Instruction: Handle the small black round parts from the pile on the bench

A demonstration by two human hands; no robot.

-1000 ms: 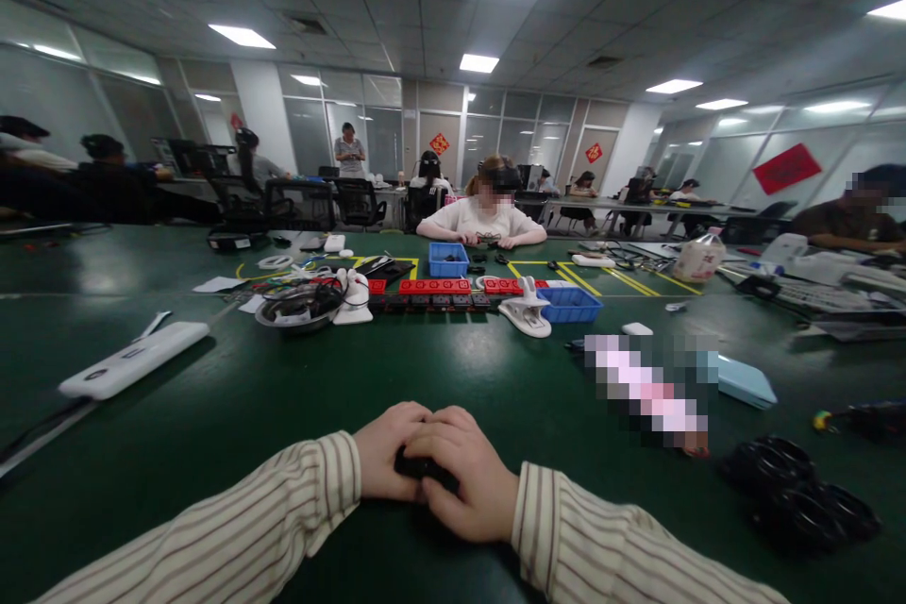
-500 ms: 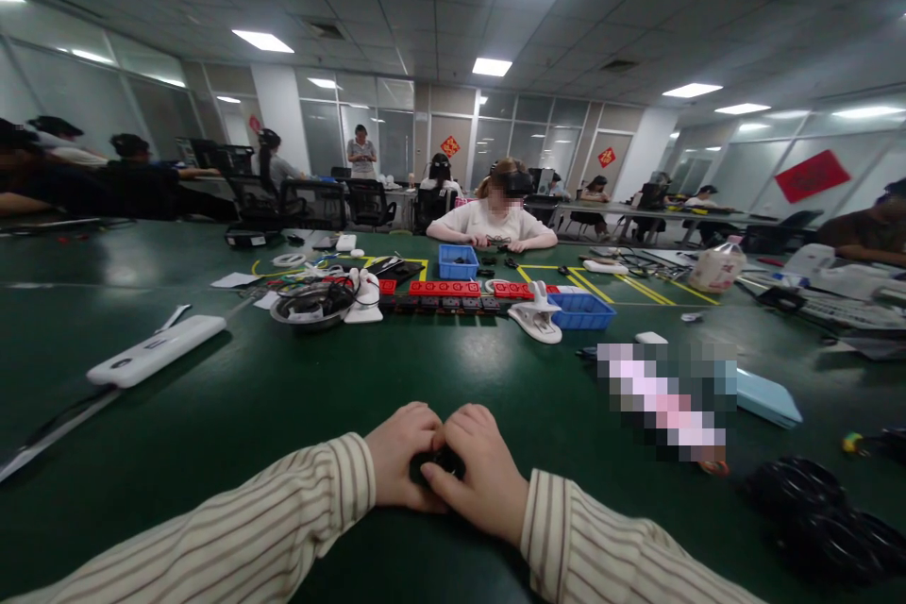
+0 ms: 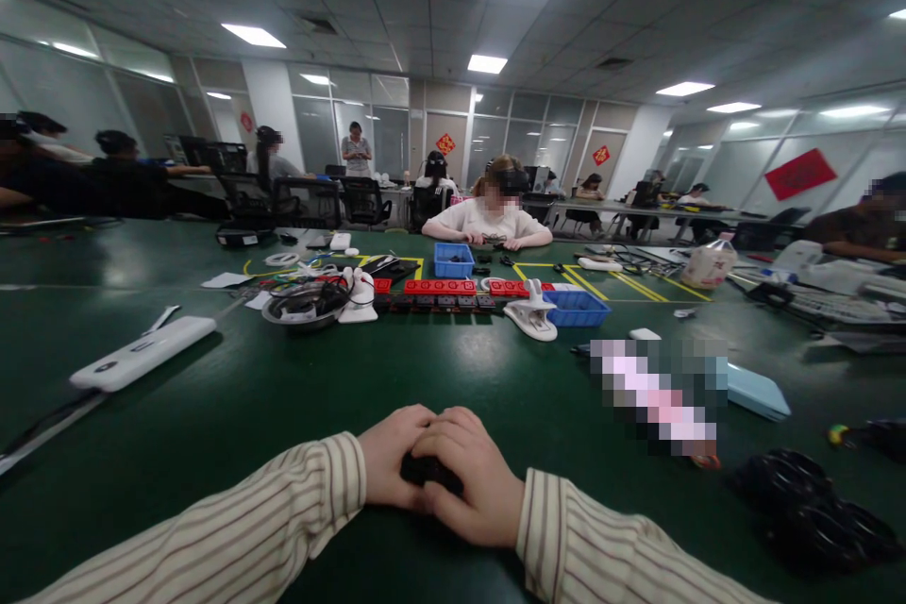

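Observation:
Both of my hands meet over the green table, close to my body. A small black object lies between them, mostly covered by fingers, so its kind does not show. My left hand curls round its left side. From the right, my right hand wraps over it, its fingers overlapping the left hand's fingertips and its thumb below. Striped cream sleeves cover both forearms.
A white power strip lies at left. Ahead stand a metal bowl of cables, a white clip stand and a blue tray. At right are a light-blue box and black rings. A co-worker sits opposite.
My right hand's fingers have spread further over the left fingertips and the black object, and its thumb has lowered. More of the object's dark top now shows. The view has shifted slightly.

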